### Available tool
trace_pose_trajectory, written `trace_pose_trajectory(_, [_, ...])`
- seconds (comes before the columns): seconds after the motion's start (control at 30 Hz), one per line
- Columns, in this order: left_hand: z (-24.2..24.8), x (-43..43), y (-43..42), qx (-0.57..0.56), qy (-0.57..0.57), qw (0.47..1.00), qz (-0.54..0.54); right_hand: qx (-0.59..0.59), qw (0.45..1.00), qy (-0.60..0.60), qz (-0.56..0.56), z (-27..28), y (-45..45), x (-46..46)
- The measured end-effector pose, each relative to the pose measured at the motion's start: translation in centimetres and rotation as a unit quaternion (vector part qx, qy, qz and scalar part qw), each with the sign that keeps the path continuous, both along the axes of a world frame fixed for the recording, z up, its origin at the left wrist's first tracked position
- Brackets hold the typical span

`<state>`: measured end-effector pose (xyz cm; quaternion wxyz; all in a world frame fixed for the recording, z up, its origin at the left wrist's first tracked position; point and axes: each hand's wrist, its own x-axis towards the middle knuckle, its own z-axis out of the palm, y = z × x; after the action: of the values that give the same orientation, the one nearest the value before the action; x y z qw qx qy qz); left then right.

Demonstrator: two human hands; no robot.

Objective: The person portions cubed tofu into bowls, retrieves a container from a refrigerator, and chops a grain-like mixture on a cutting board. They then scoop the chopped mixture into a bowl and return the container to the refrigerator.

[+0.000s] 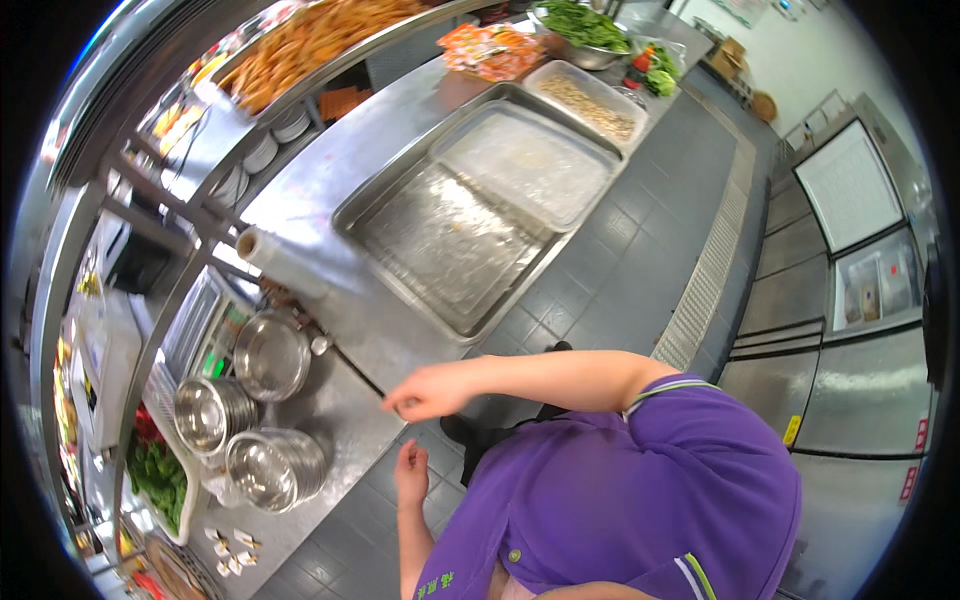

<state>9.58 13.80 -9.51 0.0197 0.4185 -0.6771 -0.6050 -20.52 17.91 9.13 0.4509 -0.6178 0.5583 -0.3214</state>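
My right hand point(435, 390) is over the edge of the steel worktable point(360, 442), its fingers closed around the end of a thin dark rod point(360, 371). The rod slants up-left past a small shiny spoon-like piece point(321, 345); whether they are joined I cannot tell. My left hand point(412, 466) hangs just off the table edge with curled fingers and holds nothing visible. Left of both hands stand stacked steel bowls point(262, 472), more steel bowls point(206, 416) and a round steel bowl point(271, 356). A roll of clear film point(281, 262) lies behind them.
A large steel tray point(442, 247) holds a translucent lid point(525, 161). Beyond it are a plastic tub of pale pieces point(589, 101), orange packets point(491, 51) and a bowl of greens point(585, 30). Small white pieces point(232, 551) lie lower left. Steel refrigerators point(862, 390) line the right side.
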Motion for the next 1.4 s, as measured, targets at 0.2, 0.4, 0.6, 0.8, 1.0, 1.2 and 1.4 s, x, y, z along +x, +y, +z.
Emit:
trace_pose_trajectory(0.2, [19.3, -21.5, 0.8, 0.184, 0.159, 0.943, -0.226, 0.088, 0.899, -0.263, -0.338, -0.5, 23.9, -16.4])
trace_pose_trajectory(0.4, [22.3, -40.2, 6.2, -0.048, 0.176, 0.982, 0.044, 0.096, 0.668, -0.402, -0.618, -4.8, 40.3, -32.0])
trace_pose_trajectory(0.6, [25.4, -53.5, 16.7, -0.039, 0.286, 0.956, -0.048, 0.048, 0.705, -0.364, -0.607, -2.6, 43.2, -48.9])
trace_pose_trajectory(0.8, [22.3, -67.5, 26.6, 0.000, 0.252, 0.895, -0.367, 0.040, 0.814, -0.023, -0.579, -4.2, 39.6, -65.7])
trace_pose_trajectory(1.0, [13.0, -78.5, 30.5, 0.186, 0.162, 0.948, -0.204, 0.063, 0.802, 0.166, -0.570, -4.7, 41.8, -77.5])
trace_pose_trajectory(1.2, [8.2, -87.0, 30.3, 0.032, 0.077, 0.992, 0.092, 0.078, 0.840, 0.264, -0.468, -7.2, 39.1, -87.0])
trace_pose_trajectory(1.4, [6.1, -93.8, 26.0, -0.096, 0.019, 0.962, 0.254, 0.100, 0.929, 0.205, -0.292, -10.2, 34.1, -92.7])
